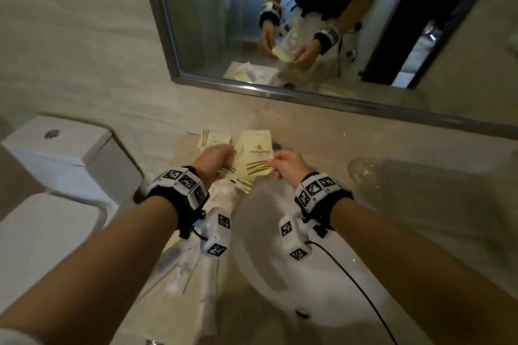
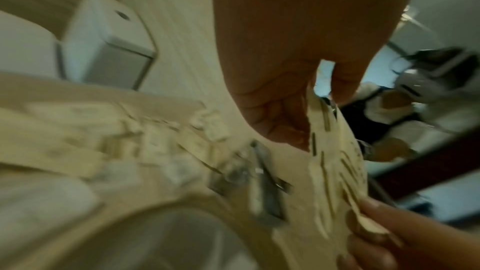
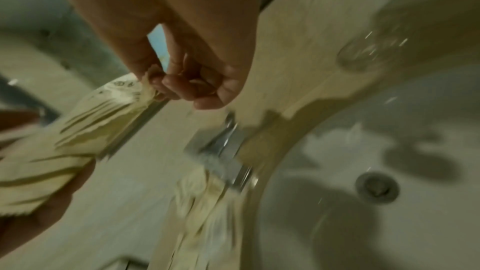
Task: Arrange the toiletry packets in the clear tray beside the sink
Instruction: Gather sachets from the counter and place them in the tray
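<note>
Cream packets (image 1: 253,158) fanned, held above counter; others lying below.

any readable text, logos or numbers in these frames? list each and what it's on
Top packet pinched by left hand and right hand: dark round logo above one line of characters, too blurred to read.
Same packet at the right wrist: print smeared, unreadable.
Wrist bands: black-and-white square markers, no words.
No legible words or numbers anywhere.
</note>
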{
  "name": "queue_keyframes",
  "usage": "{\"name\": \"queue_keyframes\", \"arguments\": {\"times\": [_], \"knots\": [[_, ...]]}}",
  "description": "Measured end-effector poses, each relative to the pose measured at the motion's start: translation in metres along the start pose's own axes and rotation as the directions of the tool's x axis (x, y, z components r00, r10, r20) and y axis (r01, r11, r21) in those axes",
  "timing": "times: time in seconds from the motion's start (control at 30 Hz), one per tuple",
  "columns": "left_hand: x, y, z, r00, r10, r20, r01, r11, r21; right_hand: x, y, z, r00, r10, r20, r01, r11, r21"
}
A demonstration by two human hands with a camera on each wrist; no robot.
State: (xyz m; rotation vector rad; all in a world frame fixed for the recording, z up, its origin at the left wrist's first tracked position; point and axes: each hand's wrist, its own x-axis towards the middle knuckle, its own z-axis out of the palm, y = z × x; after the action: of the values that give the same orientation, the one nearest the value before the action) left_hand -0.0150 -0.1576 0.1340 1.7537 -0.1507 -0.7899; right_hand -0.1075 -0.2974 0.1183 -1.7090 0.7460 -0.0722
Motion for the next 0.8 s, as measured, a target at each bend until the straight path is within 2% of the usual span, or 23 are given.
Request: {"name": "queue_keyframes", "arguments": {"times": [0.1,0.2,0.3,0.37,0.47,0.57,0.67,0.8], "knots": [[-0.004,0.029,0.054,0.984,0.055,0.172,-0.060,0.998,0.020,-0.014,0.004,-0.053,0.995,-0.011,-0.103,0.011,1.000,-0.003],[-0.008,0.047,0.117,0.958,0.093,0.270,-0.133,0.982,0.136,-0.035,0.017,-0.109,0.974,-0.024,-0.227,0.022,1.000,-0.012],[-0.015,0.056,0.175,0.937,0.122,0.328,-0.188,0.966,0.176,-0.055,0.040,-0.157,0.944,0.017,-0.330,-0.009,1.000,0.025],[-0.020,0.056,0.209,0.924,0.150,0.352,-0.227,0.956,0.187,-0.067,0.063,-0.186,0.911,0.081,-0.404,-0.061,0.996,0.062],[-0.027,0.046,0.257,0.894,0.140,0.425,-0.244,0.949,0.200,-0.082,0.110,-0.226,0.822,0.241,-0.517,-0.176,0.969,0.173],[-0.028,0.029,0.294,0.882,0.095,0.462,-0.211,0.955,0.206,-0.092,0.163,-0.255,0.740,0.430,-0.517,-0.279,0.896,0.346],[-0.023,0.005,0.315,0.901,0.050,0.431,-0.154,0.965,0.210,-0.101,0.205,-0.266,0.689,0.544,-0.478,-0.346,0.827,0.442],[-0.014,-0.025,0.328,0.911,-0.024,0.412,-0.076,0.972,0.222,-0.093,0.248,-0.268,0.626,0.647,-0.435,-0.365,0.737,0.569]]}}
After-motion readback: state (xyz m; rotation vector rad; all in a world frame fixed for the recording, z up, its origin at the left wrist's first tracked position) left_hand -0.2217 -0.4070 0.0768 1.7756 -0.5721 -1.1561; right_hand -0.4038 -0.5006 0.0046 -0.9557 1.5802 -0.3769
